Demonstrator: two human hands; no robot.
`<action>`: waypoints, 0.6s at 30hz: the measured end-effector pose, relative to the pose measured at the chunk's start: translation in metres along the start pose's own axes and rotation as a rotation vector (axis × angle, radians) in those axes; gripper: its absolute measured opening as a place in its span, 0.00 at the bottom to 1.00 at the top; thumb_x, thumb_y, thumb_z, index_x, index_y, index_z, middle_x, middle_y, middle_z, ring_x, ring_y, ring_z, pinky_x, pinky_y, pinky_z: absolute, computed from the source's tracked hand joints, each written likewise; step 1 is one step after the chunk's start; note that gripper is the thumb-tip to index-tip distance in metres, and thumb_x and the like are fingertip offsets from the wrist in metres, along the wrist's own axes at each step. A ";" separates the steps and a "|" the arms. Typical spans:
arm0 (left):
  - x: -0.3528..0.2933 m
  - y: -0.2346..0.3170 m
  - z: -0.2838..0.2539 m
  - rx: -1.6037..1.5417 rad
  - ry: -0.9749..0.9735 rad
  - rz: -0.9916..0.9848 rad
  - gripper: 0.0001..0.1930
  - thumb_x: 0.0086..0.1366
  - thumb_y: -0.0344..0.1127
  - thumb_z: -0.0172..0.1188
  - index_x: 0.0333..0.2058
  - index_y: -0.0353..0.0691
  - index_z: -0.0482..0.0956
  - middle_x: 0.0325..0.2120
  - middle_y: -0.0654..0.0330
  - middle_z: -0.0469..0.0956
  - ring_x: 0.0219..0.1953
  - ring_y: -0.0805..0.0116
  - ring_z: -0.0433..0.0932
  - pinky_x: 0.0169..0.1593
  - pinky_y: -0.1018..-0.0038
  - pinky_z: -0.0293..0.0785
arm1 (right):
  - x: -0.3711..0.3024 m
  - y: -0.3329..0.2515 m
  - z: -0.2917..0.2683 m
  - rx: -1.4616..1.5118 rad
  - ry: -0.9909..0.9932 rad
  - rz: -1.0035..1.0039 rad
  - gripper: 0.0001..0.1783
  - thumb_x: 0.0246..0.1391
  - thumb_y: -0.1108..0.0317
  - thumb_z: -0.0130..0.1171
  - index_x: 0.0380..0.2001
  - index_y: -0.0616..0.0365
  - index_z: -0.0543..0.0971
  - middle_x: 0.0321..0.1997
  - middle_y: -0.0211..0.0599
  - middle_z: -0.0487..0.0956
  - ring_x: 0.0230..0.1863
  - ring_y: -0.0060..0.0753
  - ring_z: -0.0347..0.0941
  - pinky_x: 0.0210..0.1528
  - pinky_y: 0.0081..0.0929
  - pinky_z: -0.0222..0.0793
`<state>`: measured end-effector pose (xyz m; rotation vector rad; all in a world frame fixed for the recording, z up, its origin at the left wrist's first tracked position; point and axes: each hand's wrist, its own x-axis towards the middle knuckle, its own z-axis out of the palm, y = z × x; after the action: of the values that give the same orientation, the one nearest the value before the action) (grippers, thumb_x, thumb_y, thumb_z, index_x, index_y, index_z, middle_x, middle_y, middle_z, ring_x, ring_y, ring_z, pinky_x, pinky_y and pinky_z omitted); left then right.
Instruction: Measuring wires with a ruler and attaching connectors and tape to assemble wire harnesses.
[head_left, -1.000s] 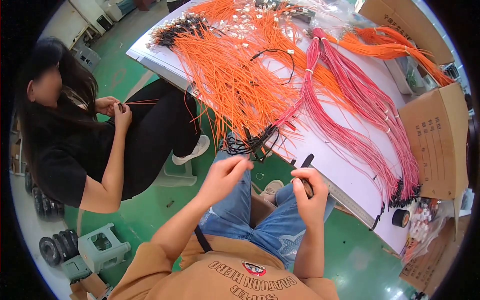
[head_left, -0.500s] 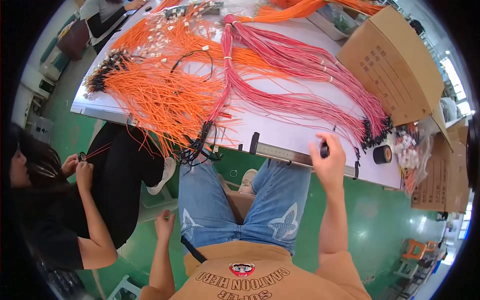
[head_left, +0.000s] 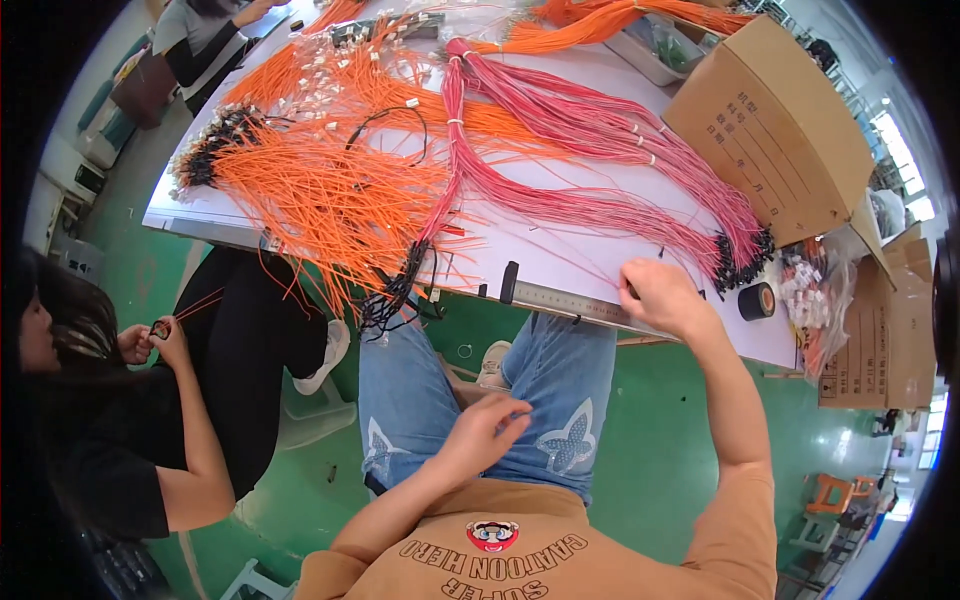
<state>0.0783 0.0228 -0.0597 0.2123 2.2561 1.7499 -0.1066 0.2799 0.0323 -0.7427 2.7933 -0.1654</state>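
Green floor (head_left: 660, 450), white table (head_left: 775, 342) piled with orange wires (head_left: 330, 190) at left, pink wires (head_left: 730, 200) reaching a cardboard box (head_left: 770, 130) at right. Right hand (head_left: 668, 296) is at the near edge by the metal ruler (head_left: 560, 299), left of a black tape roll (head_left: 756, 301), fingers curled, can't tell on what. Left hand (head_left: 482, 437) is released, loosely bent above the jeans (head_left: 405, 385).

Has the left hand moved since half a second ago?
Yes: the left hand has moved right, from well left of the ruler to nearly below its left end in the picture.
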 end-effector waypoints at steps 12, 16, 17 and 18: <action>0.005 0.020 0.011 -0.513 0.063 0.006 0.25 0.69 0.37 0.53 0.61 0.35 0.61 0.44 0.58 0.71 0.47 0.72 0.72 0.50 0.75 0.69 | -0.030 -0.143 0.053 1.484 0.157 0.077 0.10 0.54 0.73 0.54 0.41 0.62 0.75 0.30 0.32 0.77 0.34 0.19 0.72 0.36 0.19 0.70; -0.030 0.017 -0.017 -0.392 -0.024 -0.236 0.14 0.73 0.36 0.44 0.41 0.34 0.76 0.26 0.68 0.74 0.28 0.82 0.68 0.35 0.82 0.68 | -0.030 -0.136 0.063 1.749 0.307 0.215 0.07 0.58 0.73 0.51 0.38 0.63 0.75 0.29 0.35 0.76 0.30 0.23 0.72 0.32 0.21 0.70; -0.040 0.012 -0.024 -0.384 -0.005 -0.247 0.14 0.73 0.36 0.44 0.41 0.34 0.76 0.25 0.68 0.73 0.28 0.82 0.68 0.34 0.82 0.68 | -0.029 -0.132 0.064 1.817 0.392 0.250 0.06 0.59 0.74 0.50 0.37 0.63 0.74 0.29 0.36 0.76 0.30 0.24 0.72 0.31 0.22 0.70; -0.046 0.008 -0.027 -0.377 0.011 -0.259 0.14 0.73 0.36 0.44 0.42 0.34 0.76 0.25 0.68 0.72 0.28 0.82 0.69 0.34 0.81 0.68 | -0.029 -0.130 0.067 1.880 0.480 0.289 0.05 0.59 0.75 0.49 0.36 0.63 0.74 0.29 0.36 0.76 0.29 0.26 0.73 0.31 0.23 0.70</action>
<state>0.1131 -0.0132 -0.0396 -0.1598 1.8153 1.9838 -0.0032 0.1789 -0.0043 0.2542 1.6227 -2.4801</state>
